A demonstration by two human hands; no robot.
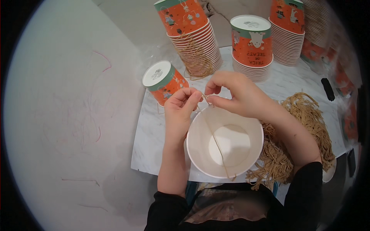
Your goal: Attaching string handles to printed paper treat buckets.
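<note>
In front of me a white paper bucket [195,152] stands with its mouth facing up. Tan string [216,142] crosses that mouth from the far rim to the near rim, where a short end hangs over. Over the far rim, my left hand [181,106] pinches the string between thumb and fingers. Close beside it, my right hand [235,94] holds the string's other part, thumb and forefinger curled around it. The fingertips nearly meet, and the exact crossing of the string between them is too small to make out.
Tan cord bundles [308,123] lie under and beside my right forearm. Upside-down orange buckets stand behind: a left one [163,82], a tall stack [196,48] draped with string, a middle stack [252,46] and a right stack [287,30]. A black object [327,89] lies at right.
</note>
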